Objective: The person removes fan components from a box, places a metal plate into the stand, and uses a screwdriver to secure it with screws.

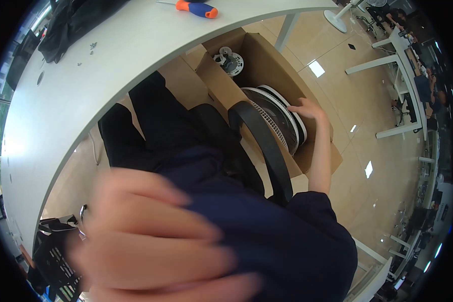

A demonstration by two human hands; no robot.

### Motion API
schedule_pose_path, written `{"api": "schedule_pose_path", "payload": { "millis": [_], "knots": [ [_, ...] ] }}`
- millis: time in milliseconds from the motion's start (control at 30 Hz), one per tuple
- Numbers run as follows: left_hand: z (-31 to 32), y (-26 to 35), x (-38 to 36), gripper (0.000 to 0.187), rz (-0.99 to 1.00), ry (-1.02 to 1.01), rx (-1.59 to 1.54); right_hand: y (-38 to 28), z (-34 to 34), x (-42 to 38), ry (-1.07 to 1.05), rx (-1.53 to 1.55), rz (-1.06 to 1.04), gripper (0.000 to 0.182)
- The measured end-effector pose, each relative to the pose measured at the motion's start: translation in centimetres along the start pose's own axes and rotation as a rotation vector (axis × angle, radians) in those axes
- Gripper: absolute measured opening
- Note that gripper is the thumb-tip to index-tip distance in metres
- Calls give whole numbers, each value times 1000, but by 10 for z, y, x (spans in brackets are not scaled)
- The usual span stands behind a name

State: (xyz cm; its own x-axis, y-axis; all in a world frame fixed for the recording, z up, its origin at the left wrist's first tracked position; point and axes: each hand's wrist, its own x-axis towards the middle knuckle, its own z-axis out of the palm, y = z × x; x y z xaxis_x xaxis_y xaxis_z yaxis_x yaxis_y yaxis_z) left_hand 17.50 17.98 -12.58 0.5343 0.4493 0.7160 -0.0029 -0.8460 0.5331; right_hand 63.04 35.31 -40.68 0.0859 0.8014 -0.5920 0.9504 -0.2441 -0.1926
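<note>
My right hand (pixel 308 108) reaches down into an open cardboard box (pixel 279 63) on the floor beside my chair. Its fingers are apart, at the white rim of round fan grilles (pixel 277 117) standing on edge inside; I cannot see whether they press on it. A white round fan part (pixel 230 62) lies at the box's other end. Close to the camera, my left hand (pixel 161 239) is large and smeared by motion. Its fingers look bent, and whatever may be inside them is hidden.
The white table (pixel 110 50) curves along the left, bearing a blue and orange screwdriver (pixel 199 9), dark cloth (pixel 73 27) and small bits (pixel 92 46). A black chair armrest (pixel 267 146) stands between me and the box. White-legged desks (pixel 400 60) and people are farther right.
</note>
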Motion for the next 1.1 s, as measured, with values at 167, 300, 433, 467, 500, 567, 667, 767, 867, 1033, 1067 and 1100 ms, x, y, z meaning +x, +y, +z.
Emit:
{"api": "schedule_pose_path", "payload": {
  "millis": [167,300,433,467,500,567,667,767,867,1033,1067,1100],
  "knots": [
    [-48,33,-6,47,32,120,310,10,53,39,39,202,-68,108],
    [-56,43,-4,41,45,146,422,22,114,70,346,98,36,93],
    [-60,50,-8,36,47,159,512,11,123,100,450,136,27,87],
    [-60,51,-9,34,50,171,518,14,118,100,422,84,40,86],
    [-59,53,-9,33,54,178,527,27,125,89,372,31,78,85],
    [-60,57,-11,30,55,204,551,39,124,92,323,44,57,86],
    [-61,63,-11,27,58,234,596,6,109,91,219,102,56,89],
    [-59,64,-19,23,37,309,637,-38,98,91,487,64,-251,91],
    [-47,45,-44,15,-126,218,303,-103,77,119,360,601,-459,86],
    [-5,15,-47,25,-664,434,108,-171,66,166,453,619,-288,76],
    [4,3,-53,22,-733,487,96,-178,66,177,447,619,-301,76],
    [7,-11,-64,20,-803,447,18,-183,66,188,402,688,-269,76]
  ]
}}
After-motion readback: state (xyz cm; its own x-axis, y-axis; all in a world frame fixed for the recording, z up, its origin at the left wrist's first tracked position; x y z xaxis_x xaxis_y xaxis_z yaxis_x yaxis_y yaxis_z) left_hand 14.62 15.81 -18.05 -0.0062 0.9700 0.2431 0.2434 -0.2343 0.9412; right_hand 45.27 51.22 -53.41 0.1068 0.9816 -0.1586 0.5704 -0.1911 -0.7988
